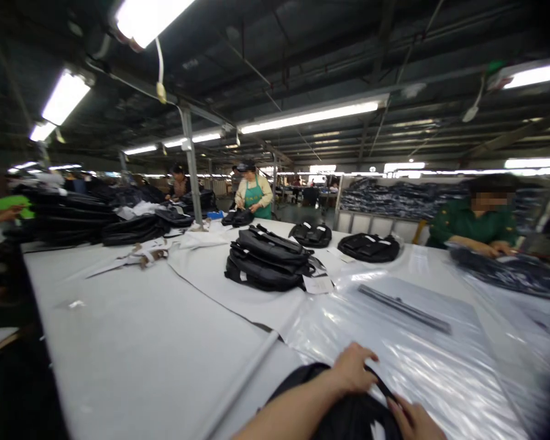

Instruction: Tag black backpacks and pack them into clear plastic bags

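A black bag [348, 415], probably a backpack, lies at the bottom edge of the head view, cut off by the frame. My left hand [355, 370] reaches across it with bent fingers closed on its far edge. From there a narrow black strip runs to my right hand [415, 420], whose fingers are closed round its other end. Part of the right hand is out of the picture. A small white tag shows on the bag between my forearms. Beyond the hands, clear plastic bags [407, 366] lie flat, with a dark strip [403, 308] on them.
Stacked black backpacks [270, 260] with paper tags stand mid-table [119, 342]. Two more bags [369, 246] lie behind. Bags are piled [68, 214] at far left. One co-worker [476, 214] handles a plastic-wrapped bag at right; another in a green apron [254, 194] stands beyond. A metal post [192, 171] rises mid-left.
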A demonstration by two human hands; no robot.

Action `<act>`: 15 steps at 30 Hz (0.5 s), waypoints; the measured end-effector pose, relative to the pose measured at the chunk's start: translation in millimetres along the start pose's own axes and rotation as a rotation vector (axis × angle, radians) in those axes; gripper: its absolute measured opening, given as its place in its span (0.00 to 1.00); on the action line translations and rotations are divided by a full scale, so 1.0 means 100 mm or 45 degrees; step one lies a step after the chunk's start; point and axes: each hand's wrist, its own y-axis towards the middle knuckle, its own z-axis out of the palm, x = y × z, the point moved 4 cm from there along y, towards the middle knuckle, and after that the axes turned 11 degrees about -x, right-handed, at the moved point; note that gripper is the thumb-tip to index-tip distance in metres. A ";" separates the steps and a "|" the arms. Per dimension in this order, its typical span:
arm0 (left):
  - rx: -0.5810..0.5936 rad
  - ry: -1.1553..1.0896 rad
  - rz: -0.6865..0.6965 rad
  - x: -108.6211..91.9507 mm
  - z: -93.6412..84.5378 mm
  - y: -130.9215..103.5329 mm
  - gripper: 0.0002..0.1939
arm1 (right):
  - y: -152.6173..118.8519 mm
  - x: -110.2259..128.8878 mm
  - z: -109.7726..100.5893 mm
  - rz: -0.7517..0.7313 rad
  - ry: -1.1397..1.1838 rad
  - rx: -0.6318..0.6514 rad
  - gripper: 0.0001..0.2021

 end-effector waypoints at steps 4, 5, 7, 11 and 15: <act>0.067 -0.071 0.029 0.03 -0.06 -0.32 0.18 | -0.18 0.19 -0.33 0.181 -0.031 -0.027 0.26; 0.127 -0.079 0.031 0.07 -0.04 -0.40 0.17 | -0.24 0.24 -0.43 0.226 -0.063 -0.055 0.27; 0.210 -0.072 0.046 0.13 0.01 -0.54 0.13 | -0.37 0.32 -0.59 0.362 -0.123 -0.044 0.26; 0.199 -0.011 0.043 0.17 0.19 -0.70 0.14 | -0.67 0.39 -0.70 0.567 -0.087 0.018 0.29; 0.253 0.032 -0.102 0.16 0.41 -0.63 0.10 | -0.80 0.40 -0.62 0.556 0.072 0.011 0.31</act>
